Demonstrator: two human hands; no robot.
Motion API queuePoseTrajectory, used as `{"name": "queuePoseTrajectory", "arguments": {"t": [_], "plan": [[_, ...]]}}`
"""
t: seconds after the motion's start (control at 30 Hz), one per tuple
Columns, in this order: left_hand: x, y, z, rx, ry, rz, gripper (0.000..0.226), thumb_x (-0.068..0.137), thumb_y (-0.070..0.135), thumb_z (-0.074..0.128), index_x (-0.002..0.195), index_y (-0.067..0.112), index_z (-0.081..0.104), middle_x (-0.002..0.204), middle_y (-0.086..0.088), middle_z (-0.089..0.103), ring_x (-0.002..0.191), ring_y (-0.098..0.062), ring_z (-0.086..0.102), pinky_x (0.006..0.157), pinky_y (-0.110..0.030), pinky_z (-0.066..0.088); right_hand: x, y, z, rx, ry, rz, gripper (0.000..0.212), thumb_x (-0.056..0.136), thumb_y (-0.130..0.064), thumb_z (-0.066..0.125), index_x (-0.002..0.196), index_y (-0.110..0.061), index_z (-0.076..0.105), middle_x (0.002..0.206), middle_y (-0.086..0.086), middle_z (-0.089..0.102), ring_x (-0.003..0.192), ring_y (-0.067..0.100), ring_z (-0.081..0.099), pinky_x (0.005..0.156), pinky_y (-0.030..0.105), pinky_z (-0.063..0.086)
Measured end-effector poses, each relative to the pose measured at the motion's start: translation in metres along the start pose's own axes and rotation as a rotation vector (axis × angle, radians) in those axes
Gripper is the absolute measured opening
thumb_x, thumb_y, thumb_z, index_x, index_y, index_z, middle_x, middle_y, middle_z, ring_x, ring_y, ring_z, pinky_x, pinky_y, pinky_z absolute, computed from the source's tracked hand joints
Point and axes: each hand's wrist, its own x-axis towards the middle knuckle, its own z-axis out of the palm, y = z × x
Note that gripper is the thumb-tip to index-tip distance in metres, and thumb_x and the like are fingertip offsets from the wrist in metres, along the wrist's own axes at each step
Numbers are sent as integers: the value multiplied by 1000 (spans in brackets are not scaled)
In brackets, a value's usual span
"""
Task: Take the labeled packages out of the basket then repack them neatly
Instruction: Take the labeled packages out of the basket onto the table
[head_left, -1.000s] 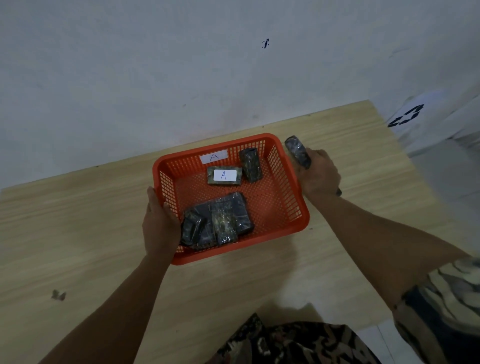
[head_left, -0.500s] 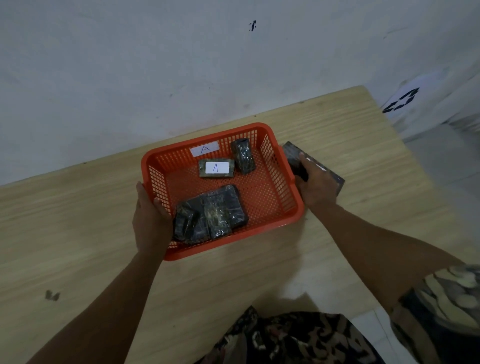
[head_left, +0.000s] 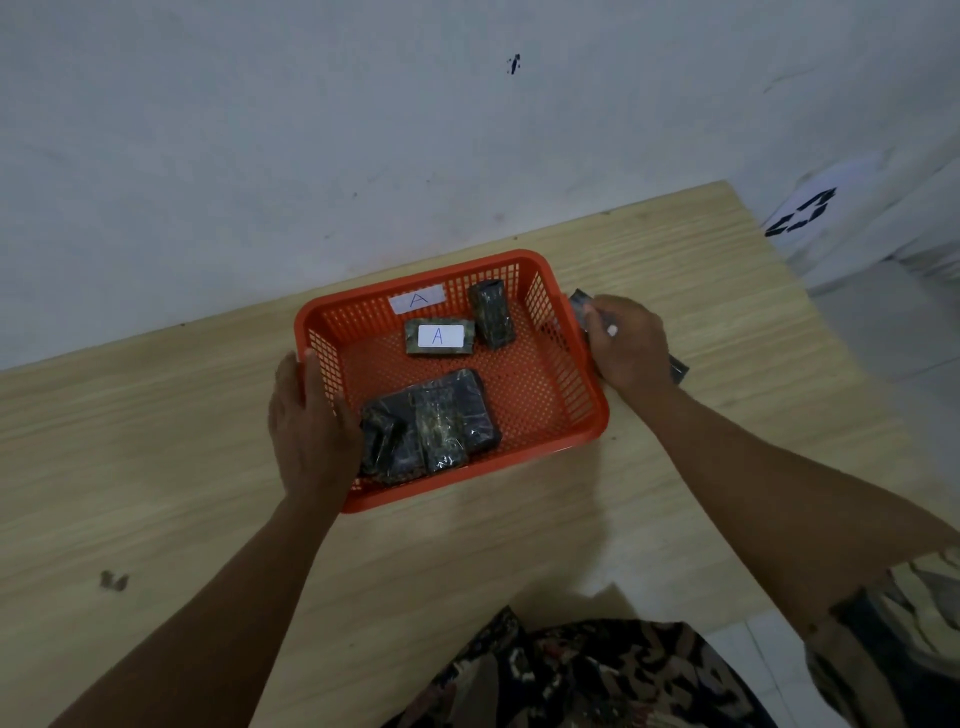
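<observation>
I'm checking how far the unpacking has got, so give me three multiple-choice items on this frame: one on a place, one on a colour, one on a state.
1. Where is the package with the white A label?
A. inside the basket, near its far wall
B. on the table beside the basket
C. in the left hand

2. What colour is the basket?
A. blue
B. orange-red
C. grey

3. What is the right hand doing?
A. resting flat and empty
B. reaching into the basket
C. holding a dark package just outside the basket's right wall

Answers: 1 A, it lies on the basket floor below the wall label; 2 B, the mesh is orange-red; 3 C, the fingers are closed over the package.
</observation>
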Motion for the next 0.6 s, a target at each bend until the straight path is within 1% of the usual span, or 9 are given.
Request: {"name": "queuePoseTrajectory", "arguments": {"t": [0.07,0.17,0.2,0.27,0.33,0.4,0.47,0.53,0.6], "plan": [[-3,3,-3,76,-3,107,48,98,24,51,142,8,41,153,-22,35,142,-41,32,114,-60,31,3,-20,3,-6,-25,-66,21,97,-23,58,101,-10,74,101,8,72,95,25,64,82,28,43],[-14,7,-7,37,-17,304,36,96,27,56,127,10,55,138,-19,52,131,-35,46,108,-55,41,-7,-55,16,35,-87,-167,23,97,-26,57,107,-12,73,106,5,72,99,21,63,88,30,48],[-20,8,-9,11,-30,384,34,95,28,56,123,10,58,132,-16,56,125,-32,50,105,-51,44,-14,-66,22,37,-150,-180,24,97,-30,57,107,-15,73,105,3,72,97,18,63,85,31,50],[-32,8,-10,-21,-90,525,35,94,34,57,118,10,62,123,-12,61,115,-26,56,98,-44,50,-28,-86,35,42,-329,-191,24,96,-36,57,109,-21,71,107,0,71,96,15,64,79,28,48],[-45,8,-10,-34,-133,617,36,91,36,63,113,8,67,115,-11,66,106,-23,60,91,-39,53,-44,-103,49,56,-525,-207,32,94,-42,60,119,-23,68,116,1,68,104,14,61,85,30,48],[-58,7,-9,-33,-155,669,36,86,35,70,109,7,70,109,-11,69,100,-25,64,87,-38,54,-56,-114,61,28,-671,-233,47,91,-47,62,132,-25,60,133,3,60,120,20,55,99,38,46],[-68,7,-10,3,-188,674,38,83,32,75,110,6,71,106,-11,72,96,-27,68,83,-38,57,-63,-120,70,-66,-752,-248,62,89,-54,63,143,-28,49,146,4,48,134,26,42,106,41,37],[-75,7,-10,36,-219,642,37,83,29,76,112,7,71,105,-12,74,94,-28,70,79,-36,59,-65,-122,74,-146,-785,-215,70,85,-61,63,146,-32,44,150,5,40,137,28,35,109,43,33],[-79,9,-10,35,-255,590,34,85,28,73,113,9,72,106,-10,75,93,-27,71,77,-36,59,-65,-123,74,-146,-785,-152,65,82,-61,66,140,-36,48,146,5,40,135,28,37,107,44,35]]}}
